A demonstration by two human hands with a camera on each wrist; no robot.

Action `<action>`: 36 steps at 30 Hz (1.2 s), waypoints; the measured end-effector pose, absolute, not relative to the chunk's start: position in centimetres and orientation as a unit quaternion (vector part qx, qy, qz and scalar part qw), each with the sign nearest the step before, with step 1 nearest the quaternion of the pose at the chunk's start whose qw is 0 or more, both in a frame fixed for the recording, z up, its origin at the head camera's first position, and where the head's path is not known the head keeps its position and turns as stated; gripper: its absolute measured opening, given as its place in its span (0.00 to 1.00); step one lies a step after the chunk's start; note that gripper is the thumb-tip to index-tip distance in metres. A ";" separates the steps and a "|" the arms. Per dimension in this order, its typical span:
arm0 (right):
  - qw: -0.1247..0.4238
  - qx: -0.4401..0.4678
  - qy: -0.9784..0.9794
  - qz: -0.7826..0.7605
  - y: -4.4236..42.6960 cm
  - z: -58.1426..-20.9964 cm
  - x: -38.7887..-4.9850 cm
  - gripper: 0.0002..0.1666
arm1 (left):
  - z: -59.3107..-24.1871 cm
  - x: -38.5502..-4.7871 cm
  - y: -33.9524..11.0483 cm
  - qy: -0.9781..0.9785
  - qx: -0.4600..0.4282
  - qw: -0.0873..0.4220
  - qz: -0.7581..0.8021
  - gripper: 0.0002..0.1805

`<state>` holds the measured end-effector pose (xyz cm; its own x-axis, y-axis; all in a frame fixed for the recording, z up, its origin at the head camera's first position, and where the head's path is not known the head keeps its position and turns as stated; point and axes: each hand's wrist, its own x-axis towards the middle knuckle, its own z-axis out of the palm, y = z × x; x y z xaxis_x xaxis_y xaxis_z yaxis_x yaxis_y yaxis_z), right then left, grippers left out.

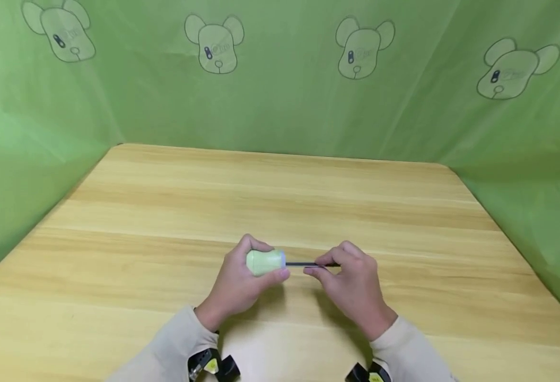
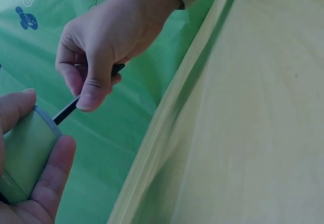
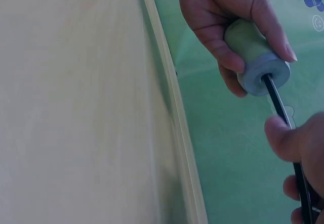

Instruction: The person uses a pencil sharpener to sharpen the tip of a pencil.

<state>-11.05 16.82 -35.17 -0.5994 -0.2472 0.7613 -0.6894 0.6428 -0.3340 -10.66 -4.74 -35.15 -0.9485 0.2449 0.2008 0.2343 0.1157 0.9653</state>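
Observation:
My left hand (image 1: 234, 284) grips a light green, rounded pencil sharpener (image 1: 264, 262), with thumb and fingers on either side of its body. A grey rim surrounds the hole in its end, best seen in the right wrist view on the sharpener (image 3: 248, 42). A thin black pencil (image 1: 301, 264) enters that hole, its inserted tip hidden. Thumb and fingers of my right hand (image 1: 353, 278) pinch the pencil a short way from the sharpener. Both things are held in the air above the table, roughly level in the head view.
Beneath my hands lies a wood-grain table (image 1: 280, 207). Green sheeting (image 1: 285, 111) with printed bear heads hangs around its back and sides. Black wrist devices, such as the left one (image 1: 213, 366), sit by both sleeves.

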 end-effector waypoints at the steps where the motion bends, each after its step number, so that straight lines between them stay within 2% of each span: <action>1: 0.351 0.284 -0.833 0.319 16.8 -35.2 -11.1 0.20 | -35.1 -10.7 -4.8 0.748 0.161 0.005 0.643 0.26; 10: 0.338 0.321 -0.825 0.321 17.0 -35.5 -11.0 0.18 | -35.4 -10.7 -5.0 0.761 0.177 -0.002 0.625 0.25; 17: 0.256 0.295 -0.864 0.317 17.1 -35.0 -11.0 0.15 | -35.5 -11.0 -5.0 0.754 0.205 -0.008 0.624 0.25; 19: 0.256 0.289 -0.873 0.299 17.2 -35.0 -11.0 0.14 | -35.5 -11.0 -5.0 0.754 0.206 -0.008 0.624 0.25; 24: 0.296 0.274 -0.879 0.253 17.1 -35.2 -11.2 0.12 | -35.5 -10.8 -4.6 0.753 0.186 -0.017 0.631 0.25; 30: 0.351 0.266 -0.863 0.246 16.9 -35.2 -11.2 0.22 | -35.5 -10.8 -4.5 0.744 0.140 -0.006 0.653 0.24; 34: 0.426 0.283 -0.827 0.234 16.5 -35.4 -11.2 0.19 | -35.4 -10.8 -4.6 0.738 0.132 0.014 0.662 0.25; 36: 0.451 0.285 -0.814 0.231 16.4 -35.6 -11.2 0.14 | -35.4 -10.8 -4.6 0.735 0.133 0.021 0.664 0.26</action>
